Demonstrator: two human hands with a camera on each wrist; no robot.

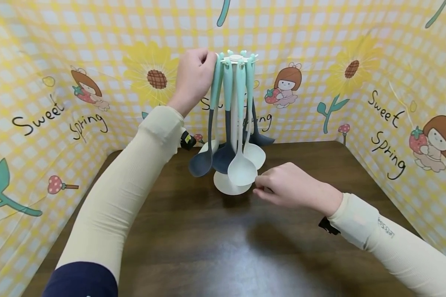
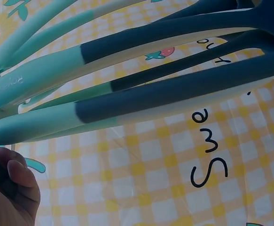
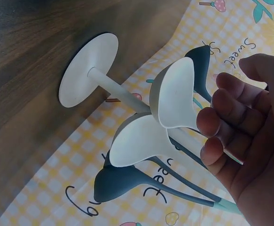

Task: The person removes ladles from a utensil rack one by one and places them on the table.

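A white stand carries several mint-handled ladles and other utensils, hung from its top ring. At the top left, my left hand pinches the handle end of a dark ladle. In the left wrist view that mint handle meets curled fingers; the contact is partly cut off by the frame edge. My right hand is beside the bowl of the front white ladle, loosely curled. Its fingers hold nothing in the right wrist view, with the thumb apart.
Behind the front ladle hang a second white ladle and another dark ladle. A dark utensil hangs at the back. The brown wooden table is enclosed by yellow checked cloth on the back and sides.
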